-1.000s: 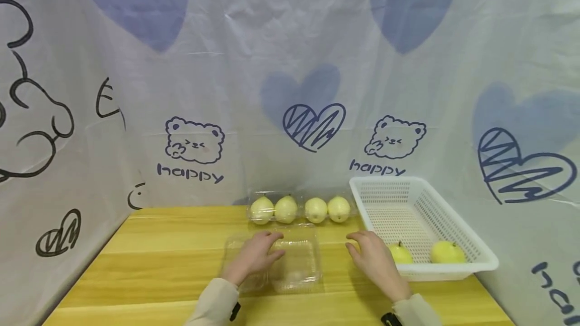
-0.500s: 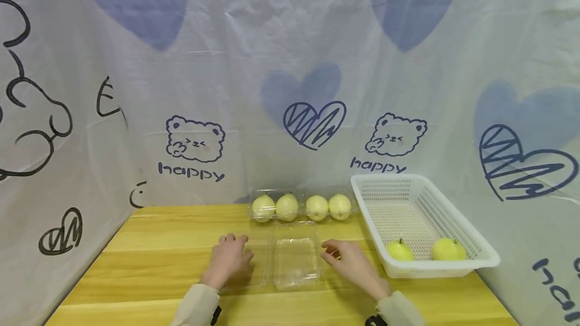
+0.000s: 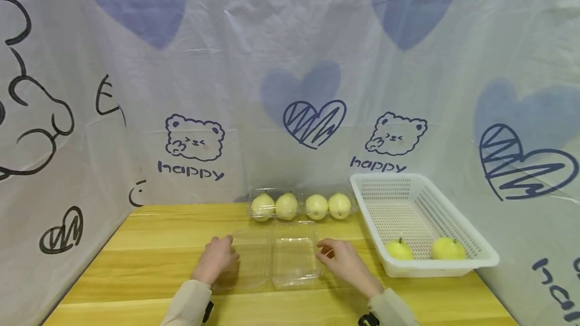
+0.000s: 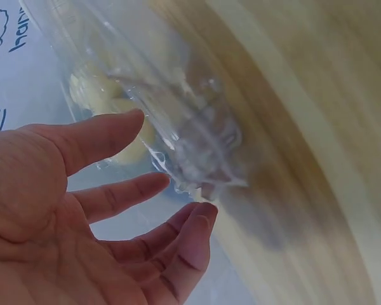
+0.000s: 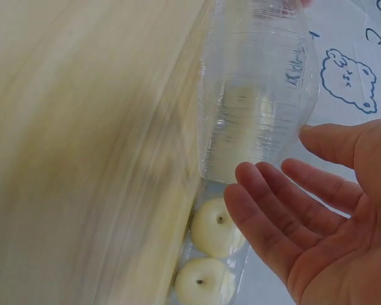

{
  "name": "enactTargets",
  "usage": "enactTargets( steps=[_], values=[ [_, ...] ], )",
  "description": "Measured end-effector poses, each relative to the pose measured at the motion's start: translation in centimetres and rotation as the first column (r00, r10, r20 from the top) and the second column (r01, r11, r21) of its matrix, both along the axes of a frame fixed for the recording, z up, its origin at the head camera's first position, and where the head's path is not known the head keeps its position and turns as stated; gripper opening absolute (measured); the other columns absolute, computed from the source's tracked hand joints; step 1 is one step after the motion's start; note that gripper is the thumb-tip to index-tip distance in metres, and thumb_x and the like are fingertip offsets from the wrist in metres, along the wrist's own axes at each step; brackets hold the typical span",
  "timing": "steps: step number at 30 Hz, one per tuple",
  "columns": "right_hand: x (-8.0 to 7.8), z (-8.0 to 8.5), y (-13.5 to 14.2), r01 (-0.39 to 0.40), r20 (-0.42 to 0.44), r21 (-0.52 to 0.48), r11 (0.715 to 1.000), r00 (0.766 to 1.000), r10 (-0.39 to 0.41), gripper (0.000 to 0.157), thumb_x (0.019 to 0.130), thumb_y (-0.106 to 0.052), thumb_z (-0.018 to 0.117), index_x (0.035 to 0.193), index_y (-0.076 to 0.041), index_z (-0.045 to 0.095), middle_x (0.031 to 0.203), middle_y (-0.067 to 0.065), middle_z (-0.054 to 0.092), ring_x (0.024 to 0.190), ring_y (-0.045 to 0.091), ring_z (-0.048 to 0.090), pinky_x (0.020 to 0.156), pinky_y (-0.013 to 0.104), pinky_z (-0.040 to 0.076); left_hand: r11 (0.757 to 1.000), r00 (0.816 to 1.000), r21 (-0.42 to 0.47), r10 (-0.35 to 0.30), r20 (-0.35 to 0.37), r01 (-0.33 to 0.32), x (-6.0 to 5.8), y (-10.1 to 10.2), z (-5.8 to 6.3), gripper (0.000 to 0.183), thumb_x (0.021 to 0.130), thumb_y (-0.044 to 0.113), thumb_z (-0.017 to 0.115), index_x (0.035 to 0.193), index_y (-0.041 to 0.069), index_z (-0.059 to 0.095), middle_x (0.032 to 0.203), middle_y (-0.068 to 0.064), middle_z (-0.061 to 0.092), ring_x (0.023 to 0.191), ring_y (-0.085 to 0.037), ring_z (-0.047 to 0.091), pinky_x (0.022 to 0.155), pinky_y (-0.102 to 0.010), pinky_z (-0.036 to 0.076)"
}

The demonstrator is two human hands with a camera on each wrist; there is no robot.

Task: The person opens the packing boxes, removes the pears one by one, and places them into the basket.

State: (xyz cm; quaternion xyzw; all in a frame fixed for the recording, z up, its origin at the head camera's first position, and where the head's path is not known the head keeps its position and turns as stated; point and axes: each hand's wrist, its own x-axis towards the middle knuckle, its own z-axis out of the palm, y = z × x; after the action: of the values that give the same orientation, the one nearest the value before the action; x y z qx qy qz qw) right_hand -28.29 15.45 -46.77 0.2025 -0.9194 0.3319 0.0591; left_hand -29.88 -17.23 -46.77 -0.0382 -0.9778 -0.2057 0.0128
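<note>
A clear plastic clamshell box (image 3: 296,260) lies unfolded on the wooden table, its lid (image 3: 249,260) spread to the left. At the lid's left edge is my left hand (image 3: 215,259), fingers loosely bent. In the left wrist view, that hand's fingertips (image 4: 153,181) are close to the clear plastic; whether they touch it is unclear. My right hand (image 3: 344,263) is at the right edge of the box. Its thumb (image 5: 333,141) and fingers are spread beside the plastic wall in the right wrist view, gripping nothing; contact is hard to tell.
Behind the box, clear packs hold several pale yellow pears (image 3: 287,206) against the printed curtain (image 3: 254,140). On the right stands a white perforated basket (image 3: 385,260) with two yellow-green pears (image 3: 447,249). Wooden tabletop (image 3: 149,255) extends left.
My left hand has moved left from above the box to the lid's outer edge. My right hand has come left from beside the basket to the box's right edge.
</note>
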Motion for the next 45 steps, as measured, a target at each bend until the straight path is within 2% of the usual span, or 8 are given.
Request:
enactTargets(
  steps=[13,16,21,27,32,39,42,45],
  values=[
    [0.0,-0.2,-0.2,-0.038,0.028,-0.031,0.999,0.999,0.039,0.03,0.09,-0.01,0.069,0.115,0.006,0.067,0.1,0.018,0.073,0.083,0.023,0.07,0.071,0.033,0.059,0.995,0.999,0.088,-0.043,0.026,0.041,-1.0,-0.7,-0.8,0.039,0.086,-0.01,0.049,0.125,-0.011,0.056,0.118,-0.032,0.061,0.105,-0.045,0.061,0.073,-0.042,0.051],
    [0.0,-0.2,-0.2,-0.038,0.039,-0.036,0.999,0.998,0.039,0.03,0.09,-0.009,0.068,0.115,0.006,0.067,0.102,0.019,0.073,0.084,0.024,0.07,0.072,0.033,0.059,0.99,0.997,0.131,-0.051,0.059,0.043,-1.3,-1.0,-0.8,0.043,0.086,-0.01,0.046,0.128,-0.01,0.053,0.121,-0.032,0.06,0.089,-0.036,0.063,0.064,-0.037,0.046],
    [-0.1,-0.3,-0.1,-0.034,0.05,-0.044,0.998,0.998,0.036,0.03,0.09,-0.009,0.068,0.116,0.006,0.067,0.102,0.019,0.073,0.085,0.024,0.071,0.073,0.033,0.059,0.975,0.998,0.221,-0.029,0.061,0.015,-1.6,-1.6,-0.2,0.058,0.086,-0.008,0.044,0.144,-0.005,0.039,0.099,-0.026,0.065,0.051,-0.016,0.035,0.048,-0.028,0.033],
    [-0.2,-0.3,-0.1,-0.012,0.063,-0.066,0.998,0.998,0.016,0.031,0.089,-0.008,0.069,0.116,0.006,0.067,0.099,0.017,0.073,0.086,0.024,0.071,0.074,0.035,0.059,0.95,0.998,0.311,0.034,-0.053,-0.016,-2.0,-2.0,1.8,0.065,0.087,0.002,0.055,0.147,-0.005,0.033,0.073,-0.009,0.059,0.058,-0.015,0.045,0.053,-0.029,0.037],
    [-0.1,-0.2,-0.1,-0.011,0.065,-0.063,0.998,0.998,0.015,0.031,0.089,-0.009,0.069,0.116,0.006,0.067,0.099,0.016,0.073,0.085,0.024,0.07,0.073,0.035,0.059,0.886,0.999,0.464,0.018,-0.046,0.006,-2.0,-1.6,2.7,0.057,0.096,0.019,0.058,0.146,-0.002,0.04,0.11,-0.016,0.065,0.096,-0.027,0.063,0.075,-0.037,0.053],
    [-0.3,-0.4,0.0,-0.004,0.062,-0.068,0.998,0.998,0.008,0.03,0.089,-0.009,0.069,0.115,0.006,0.067,0.097,0.015,0.074,0.085,0.023,0.07,0.073,0.034,0.059,0.716,0.985,0.684,-0.173,-0.021,0.141,-1.0,0.5,4.0,0.071,0.099,0.023,0.056,0.157,0.01,0.018,0.153,-0.023,0.037,0.126,-0.04,0.052,0.098,-0.048,0.05],
    [-0.3,-0.4,0.0,-0.003,0.059,-0.071,0.998,0.998,0.007,0.031,0.089,-0.01,0.069,0.115,0.006,0.067,0.097,0.014,0.074,0.084,0.023,0.07,0.072,0.034,0.059,0.688,0.967,0.693,-0.247,-0.053,0.214,-0.4,1.6,4.5,0.074,0.097,0.019,0.055,0.158,0.01,0.013,0.16,-0.021,0.023,0.133,-0.044,0.044,0.108,-0.053,0.04],
    [-0.3,-0.4,0.0,-0.001,0.065,-0.072,0.997,0.998,0.006,0.032,0.089,-0.011,0.07,0.116,0.006,0.067,0.097,0.014,0.074,0.085,0.023,0.07,0.072,0.034,0.059,0.708,0.947,0.639,-0.303,-0.109,0.3,0.1,2.7,4.5,0.078,0.096,0.021,0.056,0.159,0.012,0.011,0.163,-0.017,0.014,0.143,-0.044,0.03,0.113,-0.058,0.03]
  ],
)
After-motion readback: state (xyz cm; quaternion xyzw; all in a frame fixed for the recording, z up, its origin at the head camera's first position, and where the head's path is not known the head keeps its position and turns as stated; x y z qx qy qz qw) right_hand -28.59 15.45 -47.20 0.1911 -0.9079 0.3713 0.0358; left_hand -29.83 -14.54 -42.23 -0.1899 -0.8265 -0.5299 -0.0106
